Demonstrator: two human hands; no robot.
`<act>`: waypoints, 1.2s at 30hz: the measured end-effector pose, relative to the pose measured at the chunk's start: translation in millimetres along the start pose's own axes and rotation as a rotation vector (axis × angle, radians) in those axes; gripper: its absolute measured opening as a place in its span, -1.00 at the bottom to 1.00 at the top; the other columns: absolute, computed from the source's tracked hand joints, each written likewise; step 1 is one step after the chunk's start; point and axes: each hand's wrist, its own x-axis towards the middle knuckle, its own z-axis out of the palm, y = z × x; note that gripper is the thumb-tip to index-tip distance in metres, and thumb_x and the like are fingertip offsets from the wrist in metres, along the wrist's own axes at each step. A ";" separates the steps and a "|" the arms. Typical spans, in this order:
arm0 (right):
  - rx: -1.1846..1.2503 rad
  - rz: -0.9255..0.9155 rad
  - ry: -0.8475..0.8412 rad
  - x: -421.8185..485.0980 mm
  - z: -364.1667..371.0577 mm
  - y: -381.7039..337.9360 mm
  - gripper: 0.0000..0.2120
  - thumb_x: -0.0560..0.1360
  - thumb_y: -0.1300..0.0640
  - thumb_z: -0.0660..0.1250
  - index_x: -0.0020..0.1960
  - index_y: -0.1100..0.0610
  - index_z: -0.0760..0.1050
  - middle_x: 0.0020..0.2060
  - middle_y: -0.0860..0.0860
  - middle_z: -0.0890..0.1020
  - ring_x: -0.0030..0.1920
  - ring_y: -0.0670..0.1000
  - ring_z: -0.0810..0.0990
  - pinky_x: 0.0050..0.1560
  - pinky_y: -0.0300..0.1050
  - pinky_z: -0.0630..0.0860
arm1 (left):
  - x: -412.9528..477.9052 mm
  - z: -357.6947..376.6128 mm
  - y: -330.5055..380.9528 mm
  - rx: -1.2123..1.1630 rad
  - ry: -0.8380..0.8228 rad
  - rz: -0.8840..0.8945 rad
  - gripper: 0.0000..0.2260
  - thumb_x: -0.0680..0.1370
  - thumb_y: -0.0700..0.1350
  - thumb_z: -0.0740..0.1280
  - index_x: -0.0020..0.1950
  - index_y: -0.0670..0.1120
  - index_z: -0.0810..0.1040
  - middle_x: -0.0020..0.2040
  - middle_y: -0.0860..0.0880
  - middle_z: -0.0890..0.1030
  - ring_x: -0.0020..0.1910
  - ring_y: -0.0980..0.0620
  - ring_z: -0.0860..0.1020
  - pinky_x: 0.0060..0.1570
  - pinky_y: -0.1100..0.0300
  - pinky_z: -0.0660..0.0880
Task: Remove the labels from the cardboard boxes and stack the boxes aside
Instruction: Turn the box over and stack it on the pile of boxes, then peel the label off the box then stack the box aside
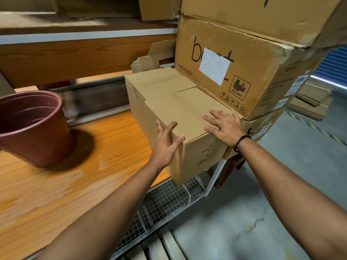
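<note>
A plain brown cardboard box [174, 107] lies on the wooden table [56, 184], its near corner jutting past the table's right edge. My left hand [166, 143] presses flat against the box's left side, fingers spread. My right hand [224, 126] rests palm-down on the box's top near its right edge, fingers apart. Behind and to the right stands a bigger printed box [259, 59] bearing a white label [214, 65] on its front. Another large box [272, 14] sits on top of that one.
A brown plastic bucket [32, 126] stands on the table at the left. A wooden shelf [75, 57] runs behind. Wire mesh [165, 203] lies under the table edge. Grey floor [262, 212] lies to the right, with flattened cardboard [309, 102] at the far right.
</note>
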 end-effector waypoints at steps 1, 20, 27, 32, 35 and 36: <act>-0.002 -0.003 -0.007 0.6 -0.3 0.0 -0.25 0.36 -0.51 -0.23 0.47 -0.32 0.18 0.54 -0.13 0.17 0.54 0.01 0.10 0.46 0.30 -0.08 | 0.7 0.2 -0.5 -0.010 -0.002 -0.002 -0.48 0.57 0.18 0.26 0.51 0.19 0.25 0.60 -0.08 -0.22 0.56 -0.09 0.02 0.32 0.08 0.12; 0.258 -0.542 -0.036 35.6 3.2 -249.0 -0.23 0.44 -0.46 -0.05 0.56 -0.15 0.02 0.56 -0.03 0.11 0.56 0.01 0.06 0.50 0.18 -0.01 | -86.3 -184.8 -55.3 0.153 0.437 -0.005 -0.37 0.54 0.15 0.33 0.55 0.14 0.17 0.61 -0.03 0.04 0.56 0.08 0.06 0.48 0.09 0.15; 0.358 -0.796 -0.121 24.9 22.4 -415.3 -0.27 0.49 -0.43 -0.01 0.57 -0.18 -0.07 0.58 -0.04 0.03 0.56 -0.02 0.03 0.50 0.14 -0.04 | -207.6 -341.7 -81.6 0.334 0.803 -0.167 -0.44 0.57 0.03 0.36 0.53 0.11 0.25 0.58 -0.02 0.14 0.56 0.04 0.08 0.49 0.01 0.16; 0.367 -0.917 -0.117 9.6 30.2 -537.6 -0.30 0.54 -0.30 0.14 0.57 -0.17 -0.07 0.58 -0.03 0.03 0.56 -0.03 0.02 0.50 0.19 0.03 | -288.5 -443.6 -98.5 0.416 0.989 -0.226 -0.45 0.57 0.01 0.37 0.52 0.10 0.28 0.56 -0.03 0.22 0.55 0.05 0.11 0.50 0.03 0.16; 0.440 -0.933 -0.113 2.7 31.9 -609.3 -0.25 0.51 -0.33 0.18 0.57 -0.17 -0.07 0.58 -0.01 0.05 0.55 0.00 0.07 0.49 0.17 0.10 | -323.5 -503.5 -107.2 0.466 1.022 -0.246 -0.44 0.56 0.03 0.37 0.52 0.11 0.27 0.56 -0.03 0.22 0.55 0.03 0.12 0.49 0.03 0.16; 0.454 -0.930 -0.101 2.0 31.7 -632.6 -0.22 0.49 -0.34 0.20 0.57 -0.17 -0.08 0.58 -0.01 0.05 0.55 0.01 0.10 0.48 0.16 0.14 | -332.8 -525.2 -109.5 0.476 1.034 -0.250 -0.44 0.56 0.03 0.37 0.52 0.12 0.26 0.56 -0.03 0.22 0.55 0.01 0.13 0.49 0.02 0.16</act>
